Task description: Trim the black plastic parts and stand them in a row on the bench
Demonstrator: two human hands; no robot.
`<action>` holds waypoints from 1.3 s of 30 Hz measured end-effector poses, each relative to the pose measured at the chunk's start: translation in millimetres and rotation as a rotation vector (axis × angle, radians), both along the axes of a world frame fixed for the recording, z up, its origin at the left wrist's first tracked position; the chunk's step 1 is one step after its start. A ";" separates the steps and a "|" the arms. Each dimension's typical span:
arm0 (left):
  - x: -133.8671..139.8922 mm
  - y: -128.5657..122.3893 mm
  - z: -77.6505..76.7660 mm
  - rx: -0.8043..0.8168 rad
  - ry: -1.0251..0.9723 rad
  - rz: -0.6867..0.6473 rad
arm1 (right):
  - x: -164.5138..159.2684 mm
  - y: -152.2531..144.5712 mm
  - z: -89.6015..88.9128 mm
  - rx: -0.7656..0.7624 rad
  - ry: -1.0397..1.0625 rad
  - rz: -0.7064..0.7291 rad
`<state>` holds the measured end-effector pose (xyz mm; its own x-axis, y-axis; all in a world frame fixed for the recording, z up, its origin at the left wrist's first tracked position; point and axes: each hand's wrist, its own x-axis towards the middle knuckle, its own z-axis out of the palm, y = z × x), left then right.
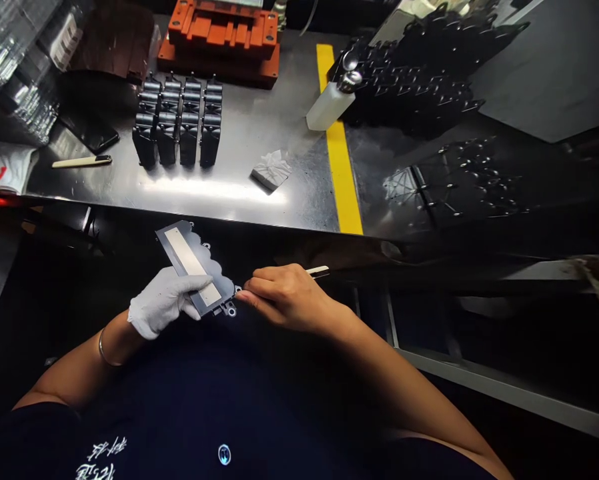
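Observation:
My left hand (167,300), in a white glove, grips a dark grey moulded part (214,267) with a scalloped edge, small ring lugs and a pale strip along its face. The thumb lies over the strip's lower end. My bare right hand (284,293) is closed around a slim cream-coloured tool (318,271), whose back end sticks out behind the knuckles. Its working tip is hidden by the fingers, so its exact kind does not show. Those fingertips meet the part's lower right corner, beside a lug.
On the metal bench (204,200) stand several black moulded parts (179,123), an orange fixture (224,40), a white bottle (332,103) and a crumpled-cloth-topped block (272,170). Another cream tool (82,161) lies left. Beyond the yellow stripe (344,180), more black parts (409,87) are piled.

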<state>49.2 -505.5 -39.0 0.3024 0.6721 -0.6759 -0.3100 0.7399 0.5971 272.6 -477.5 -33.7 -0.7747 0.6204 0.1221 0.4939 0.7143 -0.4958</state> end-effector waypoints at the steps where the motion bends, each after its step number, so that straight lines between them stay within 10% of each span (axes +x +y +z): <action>1: 0.1 -0.6 -0.9 0.000 0.002 -0.004 | 0.5 0.5 -0.5 -0.013 0.009 0.017; 10: -15.6 5.3 1.3 -0.056 -0.063 0.122 | 10.2 -12.3 -14.7 -0.135 0.081 0.201; 18: -6.8 8.5 7.3 -0.345 -0.279 -0.044 | -6.4 -4.7 -2.7 0.215 0.374 0.090; 24: -12.7 -0.2 6.3 0.532 0.400 -0.053 | -29.3 -5.3 -14.5 0.121 0.593 -0.344; 27: -16.1 2.5 1.2 0.665 0.671 -0.035 | -36.8 -8.9 -20.5 -0.023 0.645 -0.402; 34: -8.2 -2.8 -43.8 0.401 0.446 -0.164 | -33.3 -17.0 -27.0 -0.351 0.552 -0.416; 39: 0.9 -8.8 -90.4 0.308 0.408 0.056 | -39.1 -24.9 -52.1 -0.513 0.355 -0.451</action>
<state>50.1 -514.3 -129.5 0.0135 0.8664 -0.4992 -0.0400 0.4993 0.8655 233.4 -502.4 -85.9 -0.4012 0.9131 -0.0727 0.4325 0.1189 -0.8938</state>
